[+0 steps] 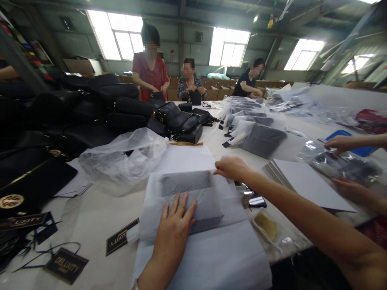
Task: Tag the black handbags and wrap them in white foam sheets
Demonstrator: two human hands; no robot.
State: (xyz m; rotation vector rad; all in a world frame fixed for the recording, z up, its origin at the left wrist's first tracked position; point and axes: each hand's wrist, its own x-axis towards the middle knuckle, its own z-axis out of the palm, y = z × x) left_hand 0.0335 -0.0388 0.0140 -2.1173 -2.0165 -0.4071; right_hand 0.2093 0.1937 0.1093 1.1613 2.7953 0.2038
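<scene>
A dark handbag (208,209) lies flat in front of me, showing through thin white tissue paper (223,257) folded over it. My left hand (175,229) rests on the covered bag, palm down with fingers spread. At the upper right corner of the paper, my right hand (231,168) has its fingers closed in a pinch on the tissue edge. Behind the bag lie white sheets (190,157). A black hang tag (121,237) sticks out from the paper's left side.
Black handbags (121,100) are heaped on the left, beside a crumpled clear plastic bag (123,161). Wrapped bags (263,139) stand in a row beyond. White boards (311,181) lie right, near a co-worker's hands (341,143) holding clear plastic. Several people sit or stand behind the table.
</scene>
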